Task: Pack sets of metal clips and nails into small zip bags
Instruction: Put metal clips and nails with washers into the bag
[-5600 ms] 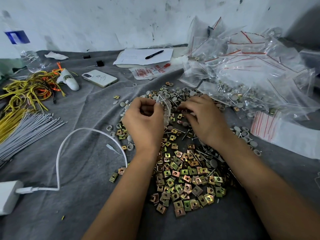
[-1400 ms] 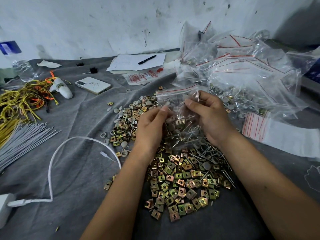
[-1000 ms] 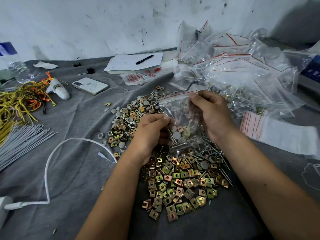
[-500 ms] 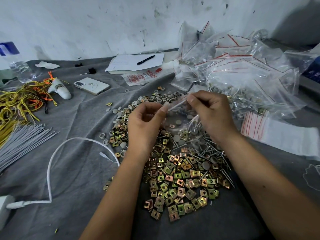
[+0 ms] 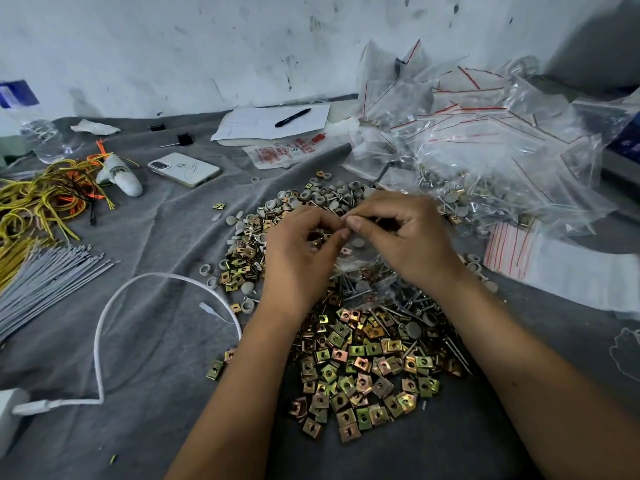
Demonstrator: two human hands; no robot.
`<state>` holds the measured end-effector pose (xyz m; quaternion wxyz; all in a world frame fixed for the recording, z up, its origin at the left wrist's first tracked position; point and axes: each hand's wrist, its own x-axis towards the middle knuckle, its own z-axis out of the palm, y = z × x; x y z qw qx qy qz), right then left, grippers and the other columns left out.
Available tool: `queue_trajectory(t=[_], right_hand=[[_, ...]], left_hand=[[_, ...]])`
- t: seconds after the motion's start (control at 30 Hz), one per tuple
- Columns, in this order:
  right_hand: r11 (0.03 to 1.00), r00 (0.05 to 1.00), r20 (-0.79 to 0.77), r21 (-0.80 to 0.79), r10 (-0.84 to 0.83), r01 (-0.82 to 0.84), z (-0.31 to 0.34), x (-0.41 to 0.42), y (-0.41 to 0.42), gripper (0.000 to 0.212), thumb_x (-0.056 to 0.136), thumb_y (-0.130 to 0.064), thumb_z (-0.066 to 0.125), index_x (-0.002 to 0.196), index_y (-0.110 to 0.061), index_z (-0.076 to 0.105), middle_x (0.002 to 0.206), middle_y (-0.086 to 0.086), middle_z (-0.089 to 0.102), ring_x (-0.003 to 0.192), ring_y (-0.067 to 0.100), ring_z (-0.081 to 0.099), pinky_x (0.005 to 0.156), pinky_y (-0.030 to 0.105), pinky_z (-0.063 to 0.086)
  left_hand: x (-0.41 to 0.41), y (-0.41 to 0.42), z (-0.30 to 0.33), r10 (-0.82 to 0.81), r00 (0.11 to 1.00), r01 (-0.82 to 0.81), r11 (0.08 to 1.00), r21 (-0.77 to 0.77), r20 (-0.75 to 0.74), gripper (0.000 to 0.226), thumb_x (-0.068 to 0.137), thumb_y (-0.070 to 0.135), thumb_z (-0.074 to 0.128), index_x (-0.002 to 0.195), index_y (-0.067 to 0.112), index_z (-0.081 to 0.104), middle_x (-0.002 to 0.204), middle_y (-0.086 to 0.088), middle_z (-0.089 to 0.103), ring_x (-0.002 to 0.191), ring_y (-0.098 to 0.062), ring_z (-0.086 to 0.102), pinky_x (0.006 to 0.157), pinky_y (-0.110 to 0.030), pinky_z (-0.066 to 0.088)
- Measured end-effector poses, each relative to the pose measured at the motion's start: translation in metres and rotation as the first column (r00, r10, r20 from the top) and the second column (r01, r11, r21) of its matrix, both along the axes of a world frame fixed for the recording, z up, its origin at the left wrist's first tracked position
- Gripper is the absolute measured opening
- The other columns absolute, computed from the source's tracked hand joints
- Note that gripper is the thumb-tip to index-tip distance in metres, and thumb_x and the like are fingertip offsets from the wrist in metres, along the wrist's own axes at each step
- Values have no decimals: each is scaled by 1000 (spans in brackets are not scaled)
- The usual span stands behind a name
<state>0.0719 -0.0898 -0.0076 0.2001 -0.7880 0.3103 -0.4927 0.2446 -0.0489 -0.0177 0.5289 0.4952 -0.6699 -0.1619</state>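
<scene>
Far left on the desk (image 5: 156,341): yellow wires (image 5: 38,202), grey rods (image 5: 45,278), white cable (image 5: 104,327), phone (image 5: 184,169). Centre: left hand (image 5: 298,261) and right hand (image 5: 408,237) both grip the top edge of a small zip bag (image 5: 360,258), thumb and fingers pinched shut on it, held just above the pile of metal clips (image 5: 363,362) and nails (image 5: 398,303). Right: heap of filled zip bags (image 5: 485,150), empty bag stack (image 5: 554,268).
</scene>
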Motion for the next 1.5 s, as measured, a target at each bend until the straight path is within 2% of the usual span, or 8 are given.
queue_trajectory(t=[0.2,0.53,0.63,0.77,0.87,1.17,1.37,1.5], right_hand=[[1000,1000,-19,-12,-15,15,2,0,3,7,89,-6,77,95,-4,81,88,1,76,81,13,72,70,39,59],[995,991,103,56,-85,80,-1,4,5,6,91,-2,75,94,-1,78,87,0,73,77,0,70,62,8,51],[993,988,114,72,-103,95,-1,3,4,5,92,-5,74,93,-4,79,86,-5,73,78,1,70,65,13,52],[980,979,114,124,-167,153,-1,-3,-1,7,92,-11,75,97,-8,79,89,-1,75,83,13,71,75,36,59],[978,977,114,133,-178,162,-2,-1,-1,7,92,-11,75,96,-9,79,88,-2,75,82,13,71,73,33,59],[967,959,199,196,-200,161,-5,-5,-6,9,94,-13,73,97,-7,79,84,-1,76,76,6,70,69,17,51],[966,954,230,216,-194,144,-5,-4,-6,8,94,-13,73,96,-8,79,82,-1,76,75,6,70,68,17,52],[946,923,302,287,-237,148,-4,-9,-7,9,95,-17,72,91,-22,78,79,-6,75,70,7,67,65,21,54]], left_hand=[[0,-3,0,-10,1000,10,1000,-12,14,14,85,1,78,81,13,72,86,3,69,85,-19,66,78,-47,56],[-3,-3,1,30,999,-25,992,123,-35,5,92,13,77,87,12,74,89,1,75,88,-17,71,82,-49,59],[-3,-2,2,60,997,-51,985,165,-50,7,92,17,76,87,18,73,86,4,75,83,-15,73,79,-46,62],[-3,-1,3,91,991,-70,975,209,-95,14,92,13,76,84,23,72,86,5,75,79,-13,73,75,-40,64],[-3,-1,4,93,993,-76,977,199,-79,14,92,8,76,84,19,73,88,2,75,85,-15,72,82,-40,62],[0,-3,3,140,985,-114,967,227,-102,4,91,7,77,88,10,77,83,6,73,68,5,66,55,-8,48],[0,-2,4,184,972,-149,963,223,-147,3,90,12,79,89,15,78,81,6,74,64,4,64,56,-9,46],[4,-3,3,215,939,-127,942,312,-269,3,90,17,79,88,18,78,86,2,77,76,-19,70,71,-38,60]])
